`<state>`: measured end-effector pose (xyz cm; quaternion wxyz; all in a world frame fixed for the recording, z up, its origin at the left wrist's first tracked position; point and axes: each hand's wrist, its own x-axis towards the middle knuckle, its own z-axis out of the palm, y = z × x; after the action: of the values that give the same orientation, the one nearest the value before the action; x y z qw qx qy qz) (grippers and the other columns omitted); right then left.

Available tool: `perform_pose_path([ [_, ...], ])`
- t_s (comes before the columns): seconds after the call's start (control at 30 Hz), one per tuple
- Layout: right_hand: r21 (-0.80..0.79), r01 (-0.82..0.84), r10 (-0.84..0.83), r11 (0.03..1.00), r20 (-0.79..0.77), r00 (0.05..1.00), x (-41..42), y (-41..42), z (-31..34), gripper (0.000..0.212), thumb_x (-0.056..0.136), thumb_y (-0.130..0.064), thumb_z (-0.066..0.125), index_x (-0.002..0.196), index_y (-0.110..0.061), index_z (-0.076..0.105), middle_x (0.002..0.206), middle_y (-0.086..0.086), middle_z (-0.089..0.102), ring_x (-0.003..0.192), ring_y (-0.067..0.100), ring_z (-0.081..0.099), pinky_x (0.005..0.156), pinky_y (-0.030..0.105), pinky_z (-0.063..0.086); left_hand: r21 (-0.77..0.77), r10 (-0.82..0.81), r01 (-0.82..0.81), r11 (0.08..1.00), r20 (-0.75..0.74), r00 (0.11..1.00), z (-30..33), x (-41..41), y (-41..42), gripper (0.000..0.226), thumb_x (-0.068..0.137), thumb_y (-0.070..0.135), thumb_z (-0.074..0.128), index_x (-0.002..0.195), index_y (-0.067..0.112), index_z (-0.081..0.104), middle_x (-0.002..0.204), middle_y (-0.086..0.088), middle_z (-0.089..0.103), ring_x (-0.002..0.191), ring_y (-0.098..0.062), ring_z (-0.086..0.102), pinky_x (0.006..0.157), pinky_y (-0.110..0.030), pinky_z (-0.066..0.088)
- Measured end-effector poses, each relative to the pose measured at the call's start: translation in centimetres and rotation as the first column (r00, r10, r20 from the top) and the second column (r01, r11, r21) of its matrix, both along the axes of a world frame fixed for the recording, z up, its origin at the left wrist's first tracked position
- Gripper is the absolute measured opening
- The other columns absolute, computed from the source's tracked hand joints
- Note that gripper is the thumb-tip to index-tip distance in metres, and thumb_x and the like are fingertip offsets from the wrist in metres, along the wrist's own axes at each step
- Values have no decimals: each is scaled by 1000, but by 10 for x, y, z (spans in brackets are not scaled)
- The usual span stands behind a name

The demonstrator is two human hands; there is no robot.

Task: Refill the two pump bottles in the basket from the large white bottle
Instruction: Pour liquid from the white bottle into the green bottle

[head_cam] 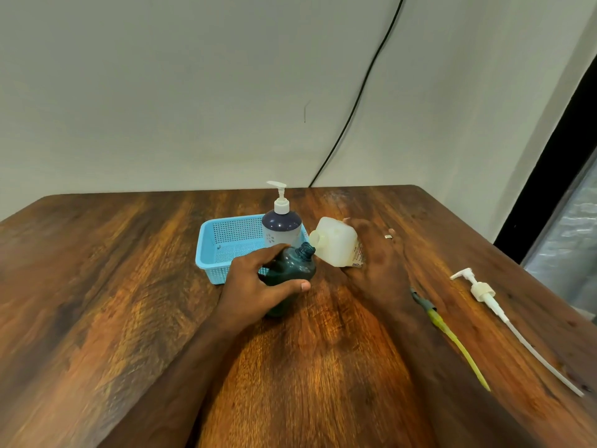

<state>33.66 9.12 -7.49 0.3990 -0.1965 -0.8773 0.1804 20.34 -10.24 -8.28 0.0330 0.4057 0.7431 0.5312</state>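
red print on white bottle (336, 245) label, unreadable

Counter (129, 286): dark brown wood with strong orange grain, rounded far corners, its far edge against a pale wall.
Basket (219, 250): light blue perforated plastic, rectangular, sitting on the counter left of centre towards the far edge.
White pump (481, 291): unscrewed pump head with collar and long clear dip tube, lying flat on the counter at the right, the tube running towards the near right edge.
Yellow-tubed pump (452, 337): dark part at its far end, yellow-green tube, lying flat just left of the white pump, roughly parallel to it and apart from it.
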Motion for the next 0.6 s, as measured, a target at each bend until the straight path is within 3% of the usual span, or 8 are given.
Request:
perform_pose_path([
  [0.1, 16, 2, -2, 1000, 2, 1000, -1, -1, 1, 66, 80, -44, 78, 134, -40, 41, 136, -10, 56, 125, 16, 52, 118, 56, 25, -8, 8, -8, 1000, -15, 1000, -2, -1, 0, 76, 63, 58, 87, 132, 35, 62, 124, 17, 67, 113, 1, 58, 94, -29, 52],
  [0.43, 86, 23, -25, 996, 19, 1000, 0, 0, 4, 68, 80, -41, 78, 135, -39, 39, 138, -8, 55, 128, 19, 52, 118, 62, 21, -13, 23, -23, 1000, 5, 1000, 1, 1, 0, 71, 65, 53, 88, 130, 36, 62, 118, 21, 66, 109, 4, 57, 95, -32, 53],
  [0.6, 127, 37, -42, 991, 34, 999, -1, 3, 3, 71, 80, -41, 78, 138, -39, 38, 142, -7, 53, 131, 20, 50, 117, 64, 21, -6, 15, -15, 1000, -7, 1000, 1, 0, -1, 75, 62, 60, 86, 129, 36, 64, 119, 19, 69, 110, 1, 60, 95, -33, 55],
])
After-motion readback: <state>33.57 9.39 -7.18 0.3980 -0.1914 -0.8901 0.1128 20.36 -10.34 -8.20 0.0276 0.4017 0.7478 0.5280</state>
